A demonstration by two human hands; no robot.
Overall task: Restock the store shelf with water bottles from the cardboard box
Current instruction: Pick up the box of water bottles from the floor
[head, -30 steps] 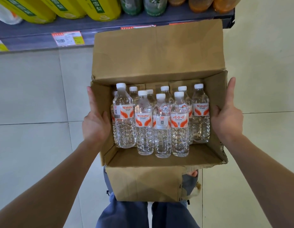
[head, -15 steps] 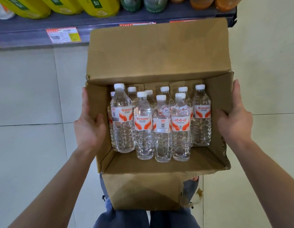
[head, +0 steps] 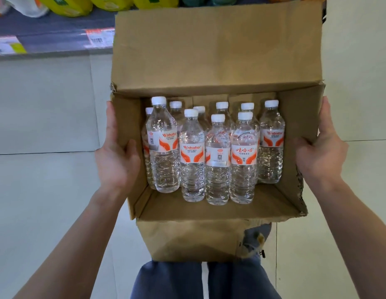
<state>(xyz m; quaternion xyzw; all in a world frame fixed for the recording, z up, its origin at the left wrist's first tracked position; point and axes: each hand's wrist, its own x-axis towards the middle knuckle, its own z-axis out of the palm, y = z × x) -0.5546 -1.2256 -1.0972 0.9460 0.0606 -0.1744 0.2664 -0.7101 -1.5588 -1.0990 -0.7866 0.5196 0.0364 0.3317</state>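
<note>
An open cardboard box [head: 215, 61] hangs in front of me, its far flap standing up. Inside stand several clear water bottles [head: 244, 156] with white caps and orange-and-white labels, packed toward the far wall. My left hand [head: 116, 158] grips the box's left wall, thumb hooked over the rim inside and fingers outside. My right hand [head: 319, 154] grips the right wall the same way. The low store shelf [head: 54, 39] runs along the top left, partly hidden by the flap.
Yellow and green bottles [head: 80, 2] stand on the shelf, with price tags [head: 99, 38] on its front edge. Pale floor tiles [head: 41, 180] spread on both sides. My legs in blue jeans [head: 166, 281] show below the box.
The box has come nearer to me and sits larger in view, while the shelf has slid toward the top edge. Both hands keep their grip on the side walls.
</note>
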